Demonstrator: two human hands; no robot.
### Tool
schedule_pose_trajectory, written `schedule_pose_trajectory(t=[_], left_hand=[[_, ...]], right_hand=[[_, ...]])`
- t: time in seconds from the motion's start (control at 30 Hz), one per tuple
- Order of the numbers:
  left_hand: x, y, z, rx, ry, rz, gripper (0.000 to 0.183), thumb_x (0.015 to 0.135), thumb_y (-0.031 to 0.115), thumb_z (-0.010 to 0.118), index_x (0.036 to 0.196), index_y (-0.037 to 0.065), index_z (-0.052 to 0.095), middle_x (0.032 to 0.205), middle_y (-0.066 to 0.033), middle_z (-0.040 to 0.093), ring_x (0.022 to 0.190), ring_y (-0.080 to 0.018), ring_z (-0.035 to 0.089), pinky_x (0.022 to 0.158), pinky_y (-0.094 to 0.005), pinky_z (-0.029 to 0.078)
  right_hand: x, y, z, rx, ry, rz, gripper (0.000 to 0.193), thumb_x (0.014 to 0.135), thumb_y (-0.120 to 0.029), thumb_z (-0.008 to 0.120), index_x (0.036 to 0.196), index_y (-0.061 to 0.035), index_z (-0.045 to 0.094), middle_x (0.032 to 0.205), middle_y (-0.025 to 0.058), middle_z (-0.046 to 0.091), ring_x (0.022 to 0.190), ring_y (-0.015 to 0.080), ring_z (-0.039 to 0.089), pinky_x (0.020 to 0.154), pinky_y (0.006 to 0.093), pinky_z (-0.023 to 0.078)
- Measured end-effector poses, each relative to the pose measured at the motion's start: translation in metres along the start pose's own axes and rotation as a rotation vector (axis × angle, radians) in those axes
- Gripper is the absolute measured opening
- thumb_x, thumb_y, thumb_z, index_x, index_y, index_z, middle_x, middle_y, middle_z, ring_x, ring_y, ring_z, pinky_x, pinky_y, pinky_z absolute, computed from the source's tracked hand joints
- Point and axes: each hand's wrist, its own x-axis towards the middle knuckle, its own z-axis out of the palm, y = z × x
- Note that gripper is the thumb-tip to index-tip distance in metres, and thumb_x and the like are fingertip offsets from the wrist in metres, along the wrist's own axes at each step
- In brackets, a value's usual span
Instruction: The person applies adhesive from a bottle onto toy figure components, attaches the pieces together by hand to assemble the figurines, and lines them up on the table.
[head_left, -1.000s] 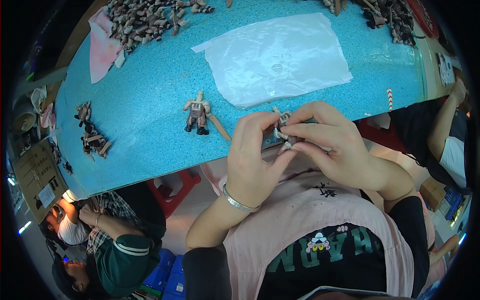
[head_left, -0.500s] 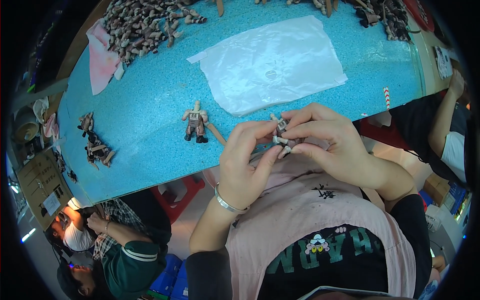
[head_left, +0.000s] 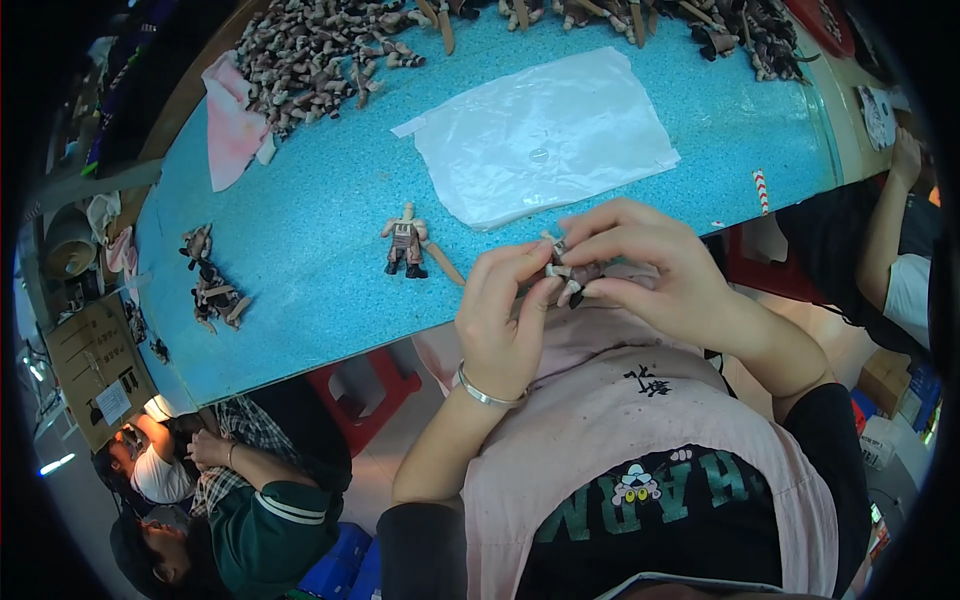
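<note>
Over the table's near edge, I hold a small toy figure (head_left: pixel 577 272) in brown and beige with a dark foot. My left hand (head_left: pixel 498 315) pinches it from the left between thumb and fingers. From the other side, my right hand (head_left: pixel 655 268) grips it with thumb and fingertips; these hide much of the figure. Left of my hands, a similar figure (head_left: pixel 405 240) with black boots lies on the blue table (head_left: pixel 320 290). A brown blade-shaped piece (head_left: pixel 444 262) extends from its side towards my left hand.
A white plastic sheet (head_left: pixel 540 130) lies beyond my hands. Figure parts form a large pile (head_left: pixel 310 70) at the far left, beside a pink cloth (head_left: pixel 232 130). More figures (head_left: pixel 212 280) lie at left. A co-worker (head_left: pixel 265 520) sits lower left, near a red stool (head_left: pixel 375 400).
The held toy figure has turned slightly, with its dark foot now showing more below my fingers. Both hands keep their hold. The view has shifted a little.
</note>
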Motion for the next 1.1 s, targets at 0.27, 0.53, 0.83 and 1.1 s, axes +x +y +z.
schedule_pose_trajectory(t=[0.27,0.53,0.83,1.1], left_hand=[[-0.009,0.02,-0.012,-0.204,0.208,0.025,0.029,0.084,-0.009,0.064,0.112,-0.005,0.06,0.114,-0.0155,0.054,0.098,-0.0204,0.062,0.082,-0.0287,0.056],[-0.014,0.019,-0.036,-0.036,-0.084,0.106,0.022,0.087,0.0,0.063,0.109,-0.003,0.06,0.117,-0.0141,0.053,0.098,-0.017,0.059,0.078,-0.0246,0.052],[0.007,0.021,-0.028,-0.827,-0.365,-0.319,0.014,0.084,0.003,0.069,0.097,-0.001,0.062,0.118,-0.0115,0.052,0.111,-0.0185,0.052,0.095,-0.0352,0.043],[-0.001,0.026,-0.008,-0.933,-0.052,-0.236,0.043,0.082,0.003,0.072,0.119,0.003,0.049,0.117,-0.011,0.053,0.11,-0.0187,0.052,0.097,-0.0331,0.042]], right_hand=[[-0.024,-0.01,0.011,0.877,-0.049,0.403,0.029,0.1,-0.026,0.051,0.112,-0.0007,0.047,0.093,0.0107,0.061,0.081,0.0169,0.063,0.073,0.0312,0.051],[-0.016,-0.008,0.02,0.745,-0.103,0.207,0.027,0.1,-0.022,0.05,0.082,-0.0017,0.054,0.079,0.0021,0.055,0.073,0.01,0.052,0.068,0.0251,0.044],[-0.017,-0.005,0.02,0.688,-0.131,0.188,0.027,0.097,-0.021,0.053,0.079,-0.0012,0.054,0.074,0.0044,0.051,0.069,0.0148,0.048,0.065,0.0291,0.04],[-0.007,-0.015,0.027,0.256,0.049,-0.099,0.017,0.085,-0.01,0.066,0.092,-0.0028,0.052,0.086,0.0101,0.05,0.075,0.0231,0.049,0.071,0.0321,0.044]])
